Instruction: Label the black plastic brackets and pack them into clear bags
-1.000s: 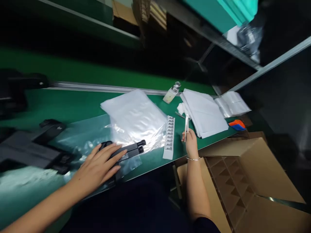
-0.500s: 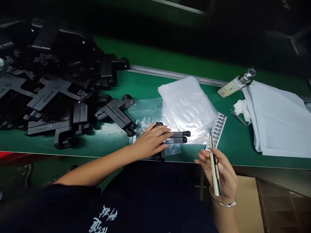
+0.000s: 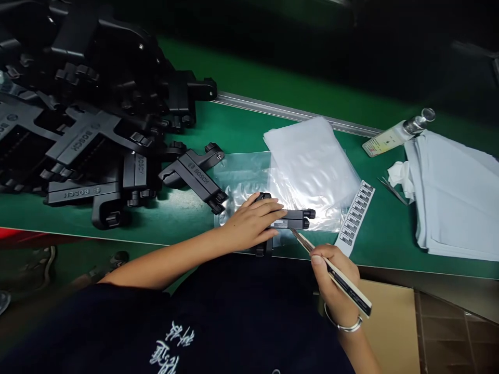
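My left hand [image 3: 251,223] holds a black plastic bracket [image 3: 298,219] down on a clear plastic bag, its fingers laid across the top and its thumb at the near side. Part of the bracket is hidden under the palm; a small pale label shows on its side. My right hand [image 3: 337,275] is closed around a slim cream-and-black utility knife [image 3: 349,288], whose tip meets or nearly meets the bracket's near edge. Just beyond that hand lies a label strip [image 3: 355,218] with a row of black-and-white labels.
Many black brackets marked BOSCH [image 3: 83,140] are heaped on the left, one single bracket [image 3: 195,176] lying nearer. Clear bags [image 3: 312,161] are stacked behind my hands. A pump bottle [image 3: 390,137], tweezers [image 3: 393,191], crumpled tissue [image 3: 399,174] and white sheets [image 3: 460,197] are at the right.
My right hand has swung the utility knife leftward, from nearly upright beside the label strip to the bracket's near edge. My left hand keeps its place on the bracket. The view has shifted slightly.
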The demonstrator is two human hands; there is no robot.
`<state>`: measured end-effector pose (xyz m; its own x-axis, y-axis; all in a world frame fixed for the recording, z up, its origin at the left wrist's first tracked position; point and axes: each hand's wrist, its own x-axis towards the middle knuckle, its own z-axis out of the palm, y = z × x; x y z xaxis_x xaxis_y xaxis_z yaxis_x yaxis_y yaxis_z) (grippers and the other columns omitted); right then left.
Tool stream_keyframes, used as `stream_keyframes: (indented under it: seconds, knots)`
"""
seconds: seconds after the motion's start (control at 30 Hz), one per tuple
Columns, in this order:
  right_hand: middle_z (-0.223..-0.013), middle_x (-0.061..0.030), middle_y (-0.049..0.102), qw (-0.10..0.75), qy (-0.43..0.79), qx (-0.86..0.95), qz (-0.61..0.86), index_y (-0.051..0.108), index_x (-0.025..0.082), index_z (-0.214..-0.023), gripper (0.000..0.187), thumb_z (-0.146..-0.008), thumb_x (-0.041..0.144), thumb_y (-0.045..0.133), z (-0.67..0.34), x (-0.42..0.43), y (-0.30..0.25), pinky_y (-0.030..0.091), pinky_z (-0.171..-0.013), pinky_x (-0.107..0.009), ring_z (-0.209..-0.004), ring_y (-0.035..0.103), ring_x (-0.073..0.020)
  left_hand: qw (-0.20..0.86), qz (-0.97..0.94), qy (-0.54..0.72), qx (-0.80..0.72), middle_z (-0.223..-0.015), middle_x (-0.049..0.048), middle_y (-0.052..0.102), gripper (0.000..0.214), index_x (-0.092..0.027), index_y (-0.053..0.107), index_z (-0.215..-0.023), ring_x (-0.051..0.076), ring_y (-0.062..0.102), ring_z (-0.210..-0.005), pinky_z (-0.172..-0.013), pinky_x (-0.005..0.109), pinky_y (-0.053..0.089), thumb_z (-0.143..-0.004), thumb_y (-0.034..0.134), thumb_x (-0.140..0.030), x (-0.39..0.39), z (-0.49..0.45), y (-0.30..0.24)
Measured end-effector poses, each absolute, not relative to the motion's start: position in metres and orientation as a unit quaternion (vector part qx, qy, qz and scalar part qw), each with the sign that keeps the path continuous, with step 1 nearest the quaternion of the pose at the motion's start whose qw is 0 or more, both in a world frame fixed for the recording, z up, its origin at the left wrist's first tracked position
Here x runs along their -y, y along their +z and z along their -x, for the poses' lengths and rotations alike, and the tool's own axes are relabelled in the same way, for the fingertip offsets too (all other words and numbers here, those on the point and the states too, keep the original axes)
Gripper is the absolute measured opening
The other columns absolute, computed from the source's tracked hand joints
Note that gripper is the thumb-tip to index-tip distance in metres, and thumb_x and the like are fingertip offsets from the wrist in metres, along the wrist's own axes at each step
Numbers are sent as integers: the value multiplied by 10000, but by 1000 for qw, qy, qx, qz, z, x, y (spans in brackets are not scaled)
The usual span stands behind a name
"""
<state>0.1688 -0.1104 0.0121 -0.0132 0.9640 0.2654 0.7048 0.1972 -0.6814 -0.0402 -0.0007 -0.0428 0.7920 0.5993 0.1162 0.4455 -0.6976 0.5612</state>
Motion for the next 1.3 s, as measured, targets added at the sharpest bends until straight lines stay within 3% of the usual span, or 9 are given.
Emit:
stream_keyframes:
  seconds: [0.2,0.4,0.53,0.8,0.93,1.0,1.1,1.2,1.3]
  knots:
    - [-666,43,591,352,227,636,648,592,226,-809,114,-916,221,553,-170,115,9,406,-557,-247,-571,545,-115,266,-908,150,-288,-1359,118,584,416,-189,525,-1346,286,466,-1333,-1160,568,250,-955,507,-328,0,41,-44]
    - [-565,48,447,479,356,438,673,580,214,-747,219,-908,364,581,-174,112,-15,340,-504,-261,-513,409,-122,265,-905,161,-291,-1339,112,595,388,-196,533,-1317,285,473,-1326,-1152,575,263,-948,525,-318,2,40,-44]
    - [-503,71,360,543,415,364,633,550,221,-720,248,-902,387,571,-172,105,-25,360,-522,-264,-472,351,-114,253,-897,184,-313,-1264,108,631,298,-189,591,-1179,286,501,-1291,-1151,557,273,-930,566,-350,6,34,-42]
    - [-494,77,350,556,421,350,626,549,220,-727,232,-892,379,583,-169,102,-25,352,-520,-260,-470,365,-112,199,-904,184,-330,-1119,99,618,147,-176,615,-969,238,624,-987,-1080,546,351,-944,513,-279,11,15,-36]
    - [-497,77,381,576,405,356,615,557,210,-722,244,-898,377,582,-170,104,-23,383,-525,-259,-464,390,-103,202,-900,181,-342,-1127,98,603,173,-175,606,-958,220,629,-954,-1101,617,297,-955,440,-221,15,13,-35]
    - [-524,78,422,623,321,358,617,571,207,-756,194,-882,350,607,-181,104,-21,430,-550,-268,-467,424,-99,192,-902,184,-339,-1115,107,606,192,-166,604,-947,222,628,-954,-1099,640,289,-957,416,-202,16,12,-36]
    - [-701,44,606,657,182,359,637,588,217,-931,180,-808,294,694,-219,102,-18,524,-703,-339,-614,594,-134,153,-910,205,-327,-1096,127,614,206,-155,603,-918,269,583,-1096,-1082,628,326,-948,399,-156,18,10,-39]
    - [-1022,-51,697,652,210,319,655,598,216,-1069,354,-743,268,728,-273,101,-24,539,-800,-374,-869,681,-189,118,-907,241,-324,-1041,134,618,195,-150,602,-893,286,547,-1131,-1050,583,388,-922,414,-110,19,10,-43]
    - [-949,-97,703,644,266,268,666,656,216,-932,204,-795,366,637,-326,104,-37,556,-679,-378,-812,686,-221,142,-893,270,-330,-993,114,606,185,-161,596,-880,253,561,-1022,-1045,549,413,-887,427,-89,18,14,-45]
